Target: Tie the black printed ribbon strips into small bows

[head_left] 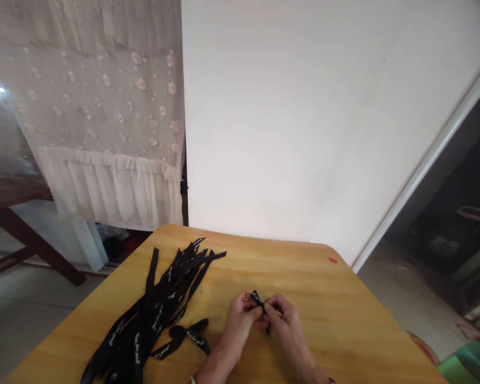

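"Where's the black ribbon (pixel 256 297)?"

"At six o'clock in view, pinched by the left hand (pixel 240 316) and the right hand (pixel 285 316) above the wooden table (pixel 336 314)."

"Any lettering?"

"White cursive. On the looped ribbon (pixel 192 335), at eight o'clock from them, it seems to say 'for you'; the ribbon pile (pixel 154 306) at nine is lettered too."

Wood-grain bench (pixel 344 320): black ribbons (pixel 146 309) with white script are piled lengthwise on left side; one black ribbon bow (pixel 178 332) is laid just beside; small red piece (pixel 333 260) is seen near far right corner.
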Motion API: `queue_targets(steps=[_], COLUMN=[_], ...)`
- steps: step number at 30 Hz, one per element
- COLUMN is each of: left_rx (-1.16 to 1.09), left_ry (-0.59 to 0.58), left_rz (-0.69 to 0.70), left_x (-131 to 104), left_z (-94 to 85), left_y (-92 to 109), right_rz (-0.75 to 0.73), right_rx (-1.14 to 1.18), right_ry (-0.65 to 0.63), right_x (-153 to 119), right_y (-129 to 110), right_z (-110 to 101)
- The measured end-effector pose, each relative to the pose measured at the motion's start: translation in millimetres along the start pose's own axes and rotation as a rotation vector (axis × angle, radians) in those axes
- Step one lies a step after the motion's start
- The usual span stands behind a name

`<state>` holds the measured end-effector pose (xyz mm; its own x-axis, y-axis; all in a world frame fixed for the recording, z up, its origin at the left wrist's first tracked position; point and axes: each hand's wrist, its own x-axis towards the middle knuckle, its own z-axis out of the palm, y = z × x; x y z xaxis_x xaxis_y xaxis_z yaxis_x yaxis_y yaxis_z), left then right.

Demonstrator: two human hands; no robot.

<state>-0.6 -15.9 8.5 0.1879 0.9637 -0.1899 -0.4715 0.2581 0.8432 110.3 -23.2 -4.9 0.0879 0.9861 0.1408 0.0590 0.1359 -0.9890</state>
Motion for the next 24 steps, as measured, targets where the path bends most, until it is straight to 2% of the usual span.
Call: queue_targets(steps=[4, 10, 16, 24], left_rx=[-0.013, -0.021, -0.014, -0.064], left_ry=[-0.035, -0.003, -0.024, -0.024], left_rz=[-0.004, 0.004, 0.011, 0.017], left_x=[0, 1, 2, 1], left_z=[-0.9, -2.3, -4.8, -4.6], left_y=[-1, -5, -7, -5], right_rz=[-0.025, -0.022, 0.005, -0.043], right_rx=[-0.054, -0.071, -0.034, -0.106], right_ry=[0.036, 0.034, 0.02, 0.02], right_x=[-1, -2, -3, -3], right_y=[-6, -11, -15, -13], right_z=[0, 1, 2, 1])
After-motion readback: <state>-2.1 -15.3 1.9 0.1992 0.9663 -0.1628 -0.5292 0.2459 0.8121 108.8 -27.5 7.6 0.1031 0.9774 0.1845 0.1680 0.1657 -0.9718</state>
